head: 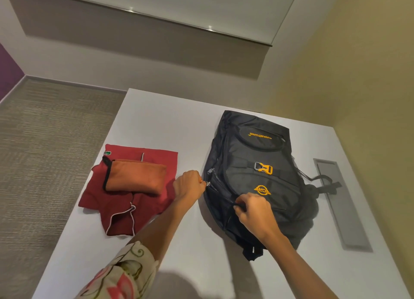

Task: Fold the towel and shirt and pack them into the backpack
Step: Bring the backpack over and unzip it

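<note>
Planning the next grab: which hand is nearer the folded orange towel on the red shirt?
Left. The left hand is right of the orange towel, at the black backpack's edge; the right hand lies farther right, on the backpack's front.

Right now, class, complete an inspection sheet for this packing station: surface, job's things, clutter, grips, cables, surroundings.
Surface: white table, grey inset panel at its right.
Job's things: black backpack lying flat, front up; folded orange towel lying on the red shirt, left of it.
Clutter: nothing seen.
Grips: left hand holds the backpack's side zipper; right hand pinches a black tab on its front.
Cables: nothing seen.
Surroundings: carpeted floor, yellow wall.
</note>
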Tool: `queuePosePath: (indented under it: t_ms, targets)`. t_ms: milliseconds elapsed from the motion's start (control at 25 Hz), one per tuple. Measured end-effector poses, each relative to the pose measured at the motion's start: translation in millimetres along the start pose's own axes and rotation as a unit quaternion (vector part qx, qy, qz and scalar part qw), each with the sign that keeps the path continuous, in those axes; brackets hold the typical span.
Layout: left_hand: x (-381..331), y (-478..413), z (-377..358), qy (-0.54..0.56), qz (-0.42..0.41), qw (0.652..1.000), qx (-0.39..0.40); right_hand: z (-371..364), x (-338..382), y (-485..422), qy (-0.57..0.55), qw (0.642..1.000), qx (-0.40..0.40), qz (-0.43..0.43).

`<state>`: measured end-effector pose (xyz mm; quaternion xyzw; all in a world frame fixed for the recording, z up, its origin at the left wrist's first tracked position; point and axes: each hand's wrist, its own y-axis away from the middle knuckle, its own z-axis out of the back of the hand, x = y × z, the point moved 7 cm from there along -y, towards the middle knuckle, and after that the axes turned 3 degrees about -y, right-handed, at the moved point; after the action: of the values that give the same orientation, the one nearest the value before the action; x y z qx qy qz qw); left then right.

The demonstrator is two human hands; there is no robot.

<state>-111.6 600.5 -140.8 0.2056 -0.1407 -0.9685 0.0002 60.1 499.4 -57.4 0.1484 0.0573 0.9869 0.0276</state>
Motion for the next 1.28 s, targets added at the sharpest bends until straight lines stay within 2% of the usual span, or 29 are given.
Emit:
queuePosePath:
  t_ms: [280, 560, 960, 1080, 1200, 1280]
  targets:
    - [-7.9, -38.5, -2.1, -0.033, -0.007, 0.999, -0.016, 12.4, -8.9, 3.9, -0.034, 0.999, -0.009, -0.010]
    - [-18.3, -84.3, -2.8, -0.086, -0.056, 0.994, -0.040, 8.6, -17.5, 6.3, -0.051, 0.998, -0.005, -0.026]
    - [2.9, -79.0, -4.4, -0.081, -0.125, 0.988, -0.046, -28.5, -18.4, 11.0, 0.001, 1.000, 0.021, -0.019]
    - [42.0, -69.0, 7.0, -0.060, -0.116, 0.987, -0.094, -39.6, -18.4, 12.7, 0.004, 0.999, 0.021, -0.037]
    - [82.3, -56.5, 30.7, -0.025, -0.162, 0.969, -0.185, -43.0, -12.8, 12.7, 0.034, 0.997, 0.036, -0.054]
    - [99.5, -46.2, 47.5, -0.012, -0.178, 0.963, -0.202, -43.4, 2.1, 7.7, 0.026, 0.998, 0.029, -0.039]
